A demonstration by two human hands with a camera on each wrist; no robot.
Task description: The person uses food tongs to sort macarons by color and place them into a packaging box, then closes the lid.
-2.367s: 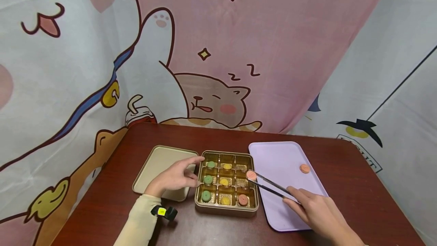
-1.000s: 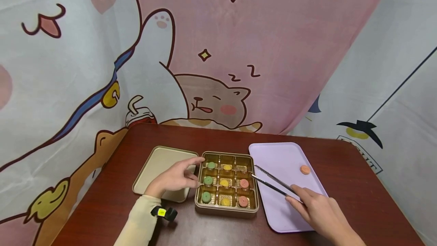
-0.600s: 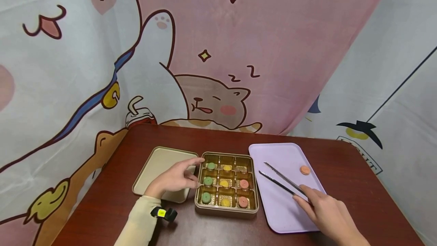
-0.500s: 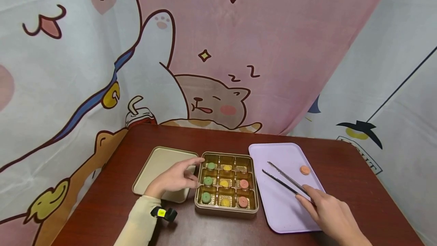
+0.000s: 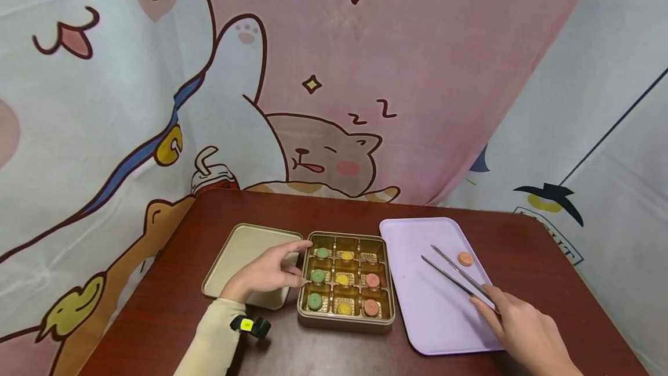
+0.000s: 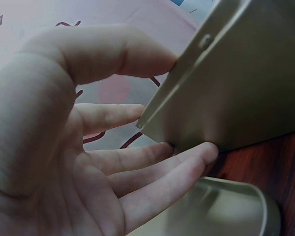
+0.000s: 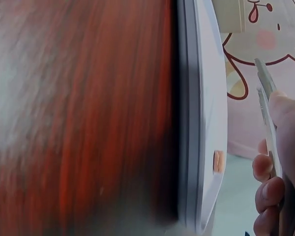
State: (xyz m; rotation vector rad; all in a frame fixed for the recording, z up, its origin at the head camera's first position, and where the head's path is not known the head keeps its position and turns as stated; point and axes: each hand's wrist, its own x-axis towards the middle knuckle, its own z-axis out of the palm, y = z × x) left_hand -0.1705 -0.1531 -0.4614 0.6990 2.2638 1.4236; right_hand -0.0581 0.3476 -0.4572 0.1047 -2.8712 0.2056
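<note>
A gold tin (image 5: 347,322) with a nine-compartment insert stands mid-table. Green macarons (image 5: 315,301) fill its left column, yellow macarons (image 5: 341,279) the middle one. Pink macarons (image 5: 371,307) sit in the middle and front compartments on the right. My left hand (image 5: 268,268) touches the tin's left side, fingers mostly straight and fingertips on its outer wall (image 6: 236,93). In my right hand (image 5: 527,326) I grip metal tongs (image 5: 459,276), arms apart with nothing between the tips. They hang over the lilac tray (image 5: 417,237), left of an orange-pink macaron (image 5: 465,259) near its right edge.
The gold lid (image 5: 242,254) lies left of the tin, partly behind my left hand. The tray stands close to the tin's right side. A printed cartoon cloth (image 5: 417,74) hangs behind the dark wooden table (image 5: 334,355).
The tongs let go of a pink macaron in the tin's right middle compartment. My right hand then moved right with them over the tray. My left hand stayed at the tin.
</note>
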